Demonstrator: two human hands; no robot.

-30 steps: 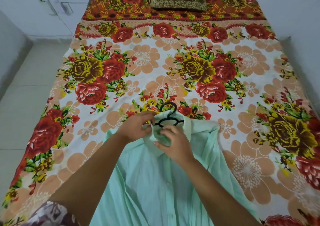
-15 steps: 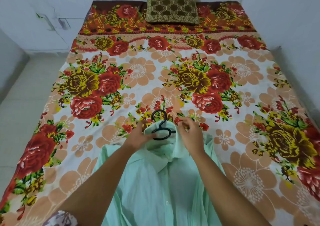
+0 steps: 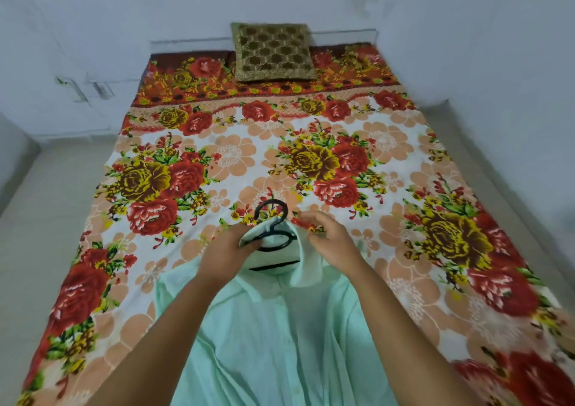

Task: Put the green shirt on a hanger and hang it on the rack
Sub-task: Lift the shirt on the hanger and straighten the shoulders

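Mint-green, one shirt (image 3: pixel 273 327), one hanger (image 3: pixel 274 201) (black) — left hand (image 3: pixel 231 251) pinches collar (image 3: pixel 306 259), right hand (image 3: pixel 328 240) can't tell; bedspread (image 3: pixel 217 156) open upper frame.

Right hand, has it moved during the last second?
Yes: against the bedsheet flowers, the right hand went up the bed, from the green shirt collar to beside the hanger hook.

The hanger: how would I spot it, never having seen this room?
Find the bed with the floral sheet; a green shirt lies spread at its near end. At the shirt's collar, between the person's left hand and right hand, sits the hanger. It is the only black thing there, thin, with a curved hook poking out over the flowers.
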